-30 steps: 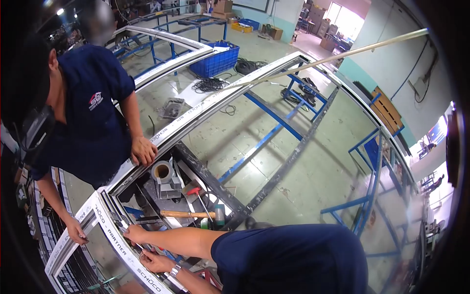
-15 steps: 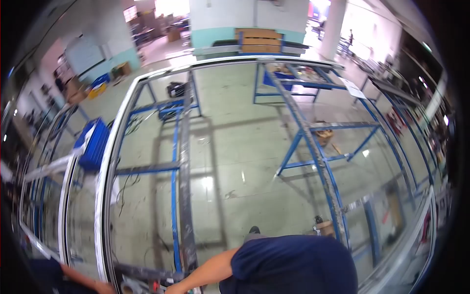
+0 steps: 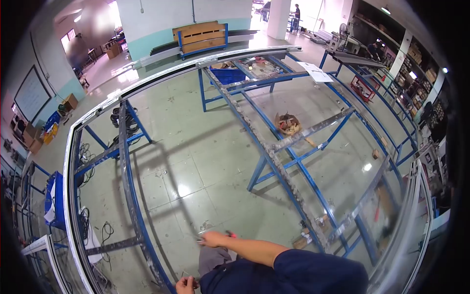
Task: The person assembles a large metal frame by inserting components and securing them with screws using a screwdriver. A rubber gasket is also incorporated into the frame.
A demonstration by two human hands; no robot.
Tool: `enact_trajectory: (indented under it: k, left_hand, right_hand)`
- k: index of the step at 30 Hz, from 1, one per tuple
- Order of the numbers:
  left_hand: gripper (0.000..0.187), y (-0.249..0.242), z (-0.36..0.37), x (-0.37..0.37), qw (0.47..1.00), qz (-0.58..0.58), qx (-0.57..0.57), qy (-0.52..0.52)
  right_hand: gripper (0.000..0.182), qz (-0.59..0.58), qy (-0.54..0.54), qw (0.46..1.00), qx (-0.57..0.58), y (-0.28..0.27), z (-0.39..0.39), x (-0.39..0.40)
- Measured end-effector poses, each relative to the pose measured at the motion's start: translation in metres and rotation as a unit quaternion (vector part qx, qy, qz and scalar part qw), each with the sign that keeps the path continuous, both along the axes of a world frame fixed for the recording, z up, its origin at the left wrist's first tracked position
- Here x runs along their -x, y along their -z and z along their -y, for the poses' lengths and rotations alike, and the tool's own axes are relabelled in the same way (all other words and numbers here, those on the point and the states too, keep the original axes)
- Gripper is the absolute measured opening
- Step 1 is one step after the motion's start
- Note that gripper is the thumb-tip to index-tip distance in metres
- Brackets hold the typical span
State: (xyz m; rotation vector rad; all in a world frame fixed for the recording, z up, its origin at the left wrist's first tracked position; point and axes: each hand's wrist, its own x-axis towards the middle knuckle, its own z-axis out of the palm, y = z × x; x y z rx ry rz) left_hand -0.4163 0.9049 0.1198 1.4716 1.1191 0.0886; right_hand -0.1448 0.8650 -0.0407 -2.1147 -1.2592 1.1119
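My right hand (image 3: 213,239) is held out in front of my body, closed around a slim tool with a red-and-black end (image 3: 232,234); its exact kind is too small to tell. Lower down, near the blue steel stand (image 3: 139,223), my left hand (image 3: 186,285) has its fingers pinched together. Something thin and pale shows at those fingertips, too small to name. A long silver aluminium frame (image 3: 70,191) rests across the stands, to the left of both hands and ahead of them.
Another blue stand (image 3: 289,188) stands to the right, with a basket of scraps (image 3: 288,124) by it. White paper (image 3: 315,72) lies at the far right. Blue crates (image 3: 55,201) and loose cables (image 3: 106,235) are on the left. Metal profiles (image 3: 411,220) lean at right.
The view has swung right. My right hand has come away from the frame's near-left corner and is now in front of my body with the tool; my left hand has also left the frame.
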Motion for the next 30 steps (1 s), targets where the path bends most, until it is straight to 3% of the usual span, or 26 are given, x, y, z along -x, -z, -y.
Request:
enact_trajectory:
  k: [3, 5, 7, 9, 11, 14, 17, 18, 19, 21, 25, 26, 27, 29, 30]
  left_hand:
    - [0.034, 0.038, -0.071, -0.066, 0.994, -0.052, -0.040, 0.087]
    - [0.039, 0.078, -0.129, -0.121, 0.984, -0.091, -0.067, 0.137]
    - [0.054, 0.104, -0.186, -0.185, 0.942, -0.136, -0.170, 0.257]
    - [0.057, 0.109, -0.236, -0.262, 0.867, -0.218, -0.216, 0.393]
    - [0.056, 0.144, -0.278, -0.315, 0.825, -0.236, -0.189, 0.478]
    - [0.048, 0.194, -0.333, -0.355, 0.789, -0.068, -0.218, 0.571]
    - [0.033, 0.172, -0.408, -0.393, 0.822, -0.157, 0.125, 0.533]
    - [0.022, 0.127, -0.428, -0.415, 0.827, -0.111, 0.163, 0.526]
    - [0.023, 0.149, -0.459, -0.415, 0.808, -0.111, 0.204, 0.542]
    - [0.023, 0.111, -0.485, -0.461, 0.821, -0.120, 0.253, 0.498]
    - [0.022, 0.104, -0.559, -0.569, 0.778, -0.206, 0.159, 0.572]
    - [0.023, 0.111, -0.580, -0.590, 0.772, -0.204, 0.163, 0.579]
    - [0.023, 0.121, -0.600, -0.613, 0.767, -0.202, 0.164, 0.587]
    - [0.022, 0.124, -0.630, -0.674, 0.755, -0.197, 0.232, 0.581]
    - [0.021, 0.122, -0.638, -0.712, 0.750, -0.206, 0.257, 0.573]
  right_hand:
    - [0.048, 0.050, -0.027, 0.973, 0.225, 0.030, 0.029, -0.083]
    - [0.055, 0.073, -0.041, 0.961, 0.265, 0.065, 0.043, -0.125]
    - [0.056, 0.046, -0.041, 0.953, 0.297, 0.064, 0.046, -0.168]
    - [0.057, 0.020, -0.024, 0.943, 0.332, 0.039, 0.027, -0.201]
    - [0.052, -0.024, 0.059, 0.957, 0.284, 0.040, 0.006, -0.237]
    - [0.045, -0.112, 0.145, 0.969, 0.168, 0.018, -0.043, -0.296]
    - [0.037, -0.143, 0.137, 0.973, 0.122, -0.077, -0.109, -0.335]
    - [0.036, -0.141, 0.117, 0.980, 0.082, -0.086, -0.120, -0.341]
    - [0.035, -0.138, 0.096, 0.985, 0.045, -0.087, -0.133, -0.349]
    - [0.036, -0.107, 0.138, 0.983, 0.047, -0.070, -0.164, -0.371]
    - [0.038, -0.147, 0.161, 0.975, 0.043, -0.049, -0.247, -0.459]
    - [0.038, -0.168, 0.154, 0.973, -0.019, -0.006, -0.261, -0.472]
    - [0.040, -0.166, 0.128, 0.977, 0.038, -0.009, -0.282, -0.502]
    - [0.043, -0.196, 0.127, 0.972, 0.029, 0.004, -0.313, -0.554]
    - [0.051, -0.259, 0.128, 0.954, 0.075, 0.002, -0.329, -0.589]
